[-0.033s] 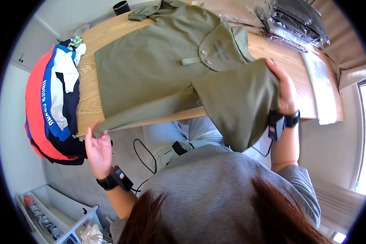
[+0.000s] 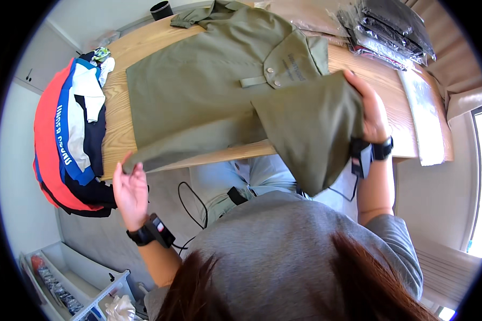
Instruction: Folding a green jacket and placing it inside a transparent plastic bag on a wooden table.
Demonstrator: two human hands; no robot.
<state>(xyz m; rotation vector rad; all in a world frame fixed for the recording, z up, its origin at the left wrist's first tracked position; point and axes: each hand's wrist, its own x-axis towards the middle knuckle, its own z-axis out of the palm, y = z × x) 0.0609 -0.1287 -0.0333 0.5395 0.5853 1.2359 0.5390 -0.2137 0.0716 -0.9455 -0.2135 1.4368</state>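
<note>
An olive-green shirt [image 2: 198,80] lies spread across the wooden table, its hem toward the left and its two round buttons near the middle right. At the near left, my left hand [image 2: 131,192] grips the hem corner between its fingers, palm turned up, just off the table edge. My right hand [image 2: 372,112] holds the near short sleeve [image 2: 310,123] at the shoulder side, lifted up. From there the sleeve drapes down past the front edge, over my lap. Between both hands the shirt's near side is raised and slightly folded; my right fingers are partly hidden behind the cloth.
A pile of red, blue, white and black clothes [image 2: 51,139] stands at the left. Plastic-wrapped dark garments [image 2: 391,32] are stacked at the far right, near clear plastic bags [image 2: 423,117]. A white bin [image 2: 75,283] sits at the lower left. A black cable [image 2: 190,187] hangs below the table.
My right hand has shifted slightly left and away from me with the sleeve, whose hanging tip has risen a little. My left hand has barely moved.
</note>
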